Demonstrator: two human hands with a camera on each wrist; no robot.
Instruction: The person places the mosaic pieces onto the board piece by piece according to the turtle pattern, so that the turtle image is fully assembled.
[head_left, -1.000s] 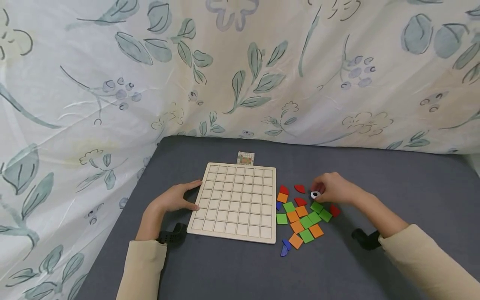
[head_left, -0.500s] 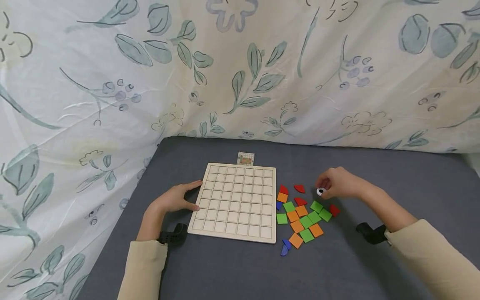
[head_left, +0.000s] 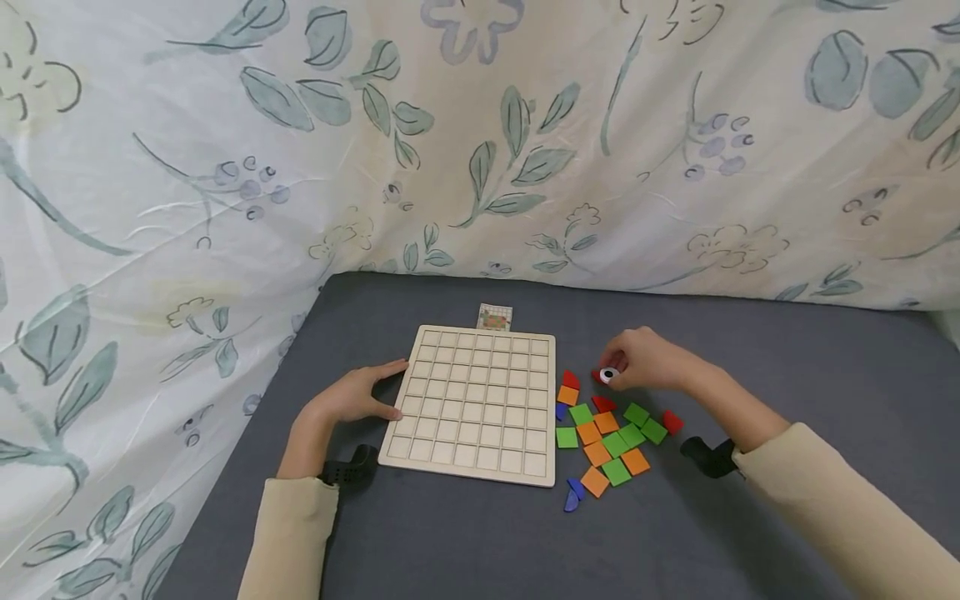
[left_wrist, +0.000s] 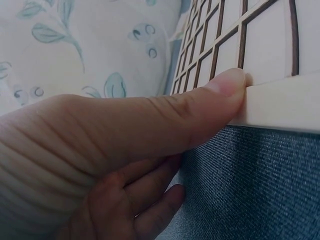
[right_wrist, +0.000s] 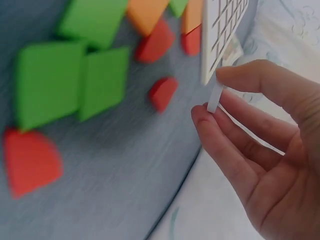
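My right hand (head_left: 651, 360) pinches a small white disc with a black centre (head_left: 609, 376), like an eye, between thumb and fingertips above the table. Edge-on, the disc (right_wrist: 215, 97) shows as a thin white strip in the right wrist view. Below the hand, a red rounded piece (right_wrist: 163, 94) lies on the cloth. At the board's left edge rests my left hand (head_left: 351, 395), thumb and forefinger spread along it. The pale wooden grid board (head_left: 473, 401) has bare squares. In the left wrist view the thumb (left_wrist: 200, 112) touches the board's rim.
Right of the board lie several green tiles (head_left: 617, 472), orange tiles (head_left: 596, 482), red rounded pieces (head_left: 672, 422) and blue pieces (head_left: 572, 500). A small printed card (head_left: 495, 317) sits behind the board. A floral curtain (head_left: 480, 167) hangs beyond the dark table (head_left: 450, 542).
My right hand, holding the disc, first moved slightly right and away from the tiles, then left toward the board. The left hand has stayed at the board's edge.
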